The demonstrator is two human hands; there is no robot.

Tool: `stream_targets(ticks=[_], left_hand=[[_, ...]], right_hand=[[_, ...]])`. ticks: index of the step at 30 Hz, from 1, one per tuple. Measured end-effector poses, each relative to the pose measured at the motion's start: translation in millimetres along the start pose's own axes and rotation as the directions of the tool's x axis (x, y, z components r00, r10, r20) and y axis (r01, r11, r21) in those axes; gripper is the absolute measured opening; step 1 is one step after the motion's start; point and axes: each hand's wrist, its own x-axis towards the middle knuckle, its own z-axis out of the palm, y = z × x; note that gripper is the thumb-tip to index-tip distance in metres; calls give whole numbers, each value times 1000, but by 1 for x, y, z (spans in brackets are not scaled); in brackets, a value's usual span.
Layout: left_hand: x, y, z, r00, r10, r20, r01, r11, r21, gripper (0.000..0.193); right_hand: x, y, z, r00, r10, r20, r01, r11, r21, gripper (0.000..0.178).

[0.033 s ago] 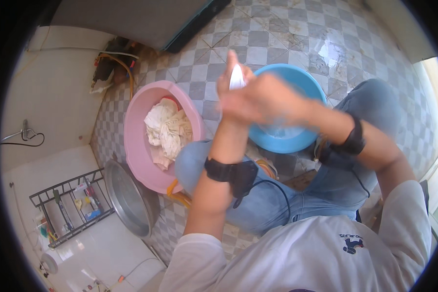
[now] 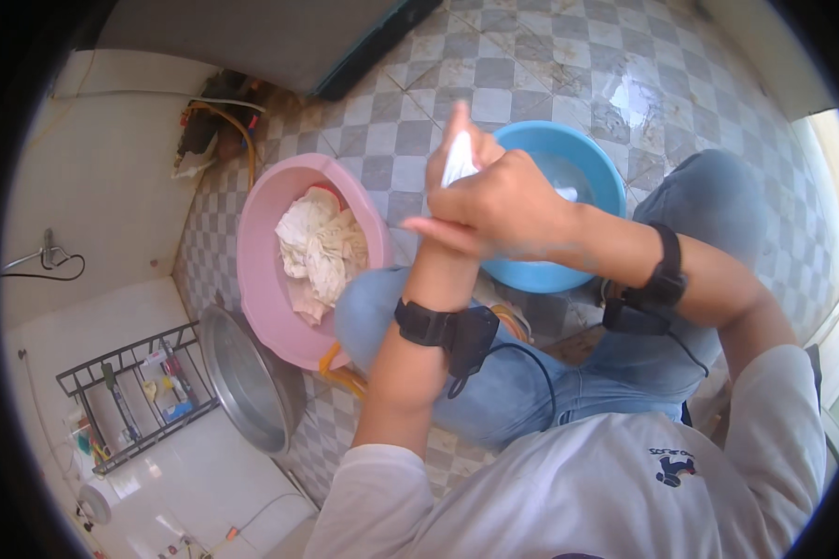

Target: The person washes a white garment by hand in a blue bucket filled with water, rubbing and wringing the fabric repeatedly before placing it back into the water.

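A wet-looking white cloth [image 2: 460, 160] is bunched between my two hands, its kind unclear because most of it is covered. My left hand [image 2: 480, 147] is closed on the cloth from the far side, one finger pointing away from me. Crossing over the left wrist, my right hand [image 2: 513, 200] grips the cloth, its thumb stretched to the left. Both hands are held above the left edge of a blue basin [image 2: 608, 177] with water in it. Something white shows in that water, partly hidden behind my right hand.
A pink tub [image 2: 261, 224] with a pile of cream and white cloths [image 2: 322, 247] stands left of my knee. Behind it a metal basin [image 2: 242, 373] leans near a black wire rack [image 2: 126, 396]. A dark-edged grey panel [image 2: 280, 37] is at the far side of the tiled floor.
Both hands have shifted slightly to the right with the white cloth, and look less smeared by motion. The tub and basins have stayed in place.
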Motion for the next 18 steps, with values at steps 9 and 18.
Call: stream_targets(ticks=[9, 18], left_hand=[[11, -34, 60, 719, 309, -622, 335, 630, 701, 39], [-9, -29, 39, 865, 154, -478, -55, 975, 214, 37]], right_hand=[[-23, 31, 21, 849, -527, 26, 305, 449, -840, 47], [-42, 26, 33, 840, -540, 57, 366, 485, -795, 34]])
